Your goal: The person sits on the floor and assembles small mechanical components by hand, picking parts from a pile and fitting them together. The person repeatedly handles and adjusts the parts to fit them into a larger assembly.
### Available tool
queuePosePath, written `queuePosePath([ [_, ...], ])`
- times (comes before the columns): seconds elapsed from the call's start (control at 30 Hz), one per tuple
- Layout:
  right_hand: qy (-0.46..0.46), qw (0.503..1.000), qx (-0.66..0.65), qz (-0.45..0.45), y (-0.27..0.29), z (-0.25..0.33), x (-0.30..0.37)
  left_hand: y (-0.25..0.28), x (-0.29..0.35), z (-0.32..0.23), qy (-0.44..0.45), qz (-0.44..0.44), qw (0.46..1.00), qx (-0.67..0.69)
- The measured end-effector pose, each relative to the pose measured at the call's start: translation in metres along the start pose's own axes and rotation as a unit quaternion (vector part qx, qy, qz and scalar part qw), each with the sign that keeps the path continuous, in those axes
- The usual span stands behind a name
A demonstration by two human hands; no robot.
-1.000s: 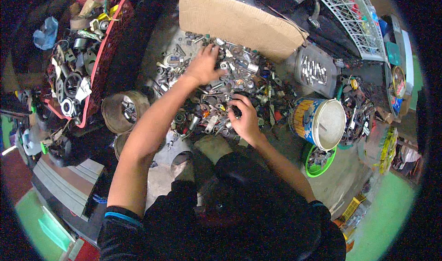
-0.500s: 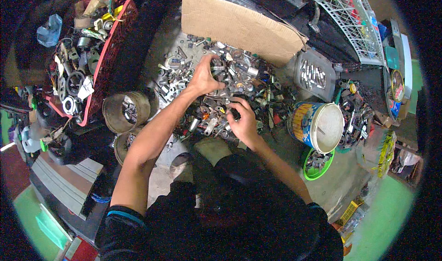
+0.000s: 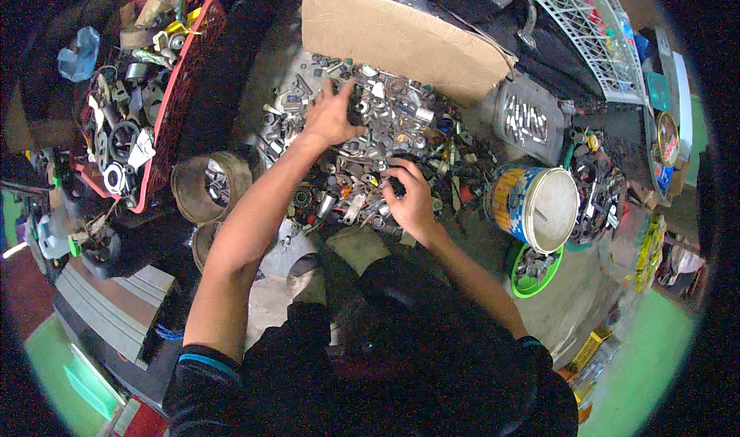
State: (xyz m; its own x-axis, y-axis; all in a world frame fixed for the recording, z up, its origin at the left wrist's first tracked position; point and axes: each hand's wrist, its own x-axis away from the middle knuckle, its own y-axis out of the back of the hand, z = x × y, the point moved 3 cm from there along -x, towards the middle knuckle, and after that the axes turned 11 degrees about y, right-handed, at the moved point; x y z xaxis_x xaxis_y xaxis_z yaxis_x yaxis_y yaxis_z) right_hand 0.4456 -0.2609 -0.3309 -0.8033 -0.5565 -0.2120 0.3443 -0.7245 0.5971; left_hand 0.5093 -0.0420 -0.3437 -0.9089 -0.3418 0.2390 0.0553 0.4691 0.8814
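A wide heap of small mixed metal parts [image 3: 401,136], with bolts, rings and short tubes among them, lies on the floor before me. Over its left part my left hand [image 3: 330,119] is spread, fingers stretched apart and nothing visible in them. Near the heap's front middle is my right hand [image 3: 410,200], its fingers curled and a gap showing between thumb and forefinger. I make out no part held there. A silvery cylinder [image 3: 327,204] lies among the parts left of the right hand.
A cardboard sheet [image 3: 401,40] stands behind the heap. To the left are a red basket [image 3: 163,121] full of parts and a round tin [image 3: 183,194]. On the right sit a clear tray [image 3: 505,132] of metal pins, a paint bucket [image 3: 509,202] and a green bowl [image 3: 532,291].
My left hand has shifted left over the heap, and its fingers have gone from curved to spread. The right hand stays nearly in place.
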Motion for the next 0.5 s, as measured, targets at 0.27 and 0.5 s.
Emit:
queuePosePath([
  [0.27,-0.001,1.000,-0.017,0.003,0.000,0.004,-0.005,-0.021,0.002,0.000,-0.077,0.051,0.991,-0.092],
  [0.5,0.012,1.000,-0.020,-0.010,0.002,0.003,0.000,-0.012,0.008,0.023,-0.078,-0.084,0.942,0.317],
])
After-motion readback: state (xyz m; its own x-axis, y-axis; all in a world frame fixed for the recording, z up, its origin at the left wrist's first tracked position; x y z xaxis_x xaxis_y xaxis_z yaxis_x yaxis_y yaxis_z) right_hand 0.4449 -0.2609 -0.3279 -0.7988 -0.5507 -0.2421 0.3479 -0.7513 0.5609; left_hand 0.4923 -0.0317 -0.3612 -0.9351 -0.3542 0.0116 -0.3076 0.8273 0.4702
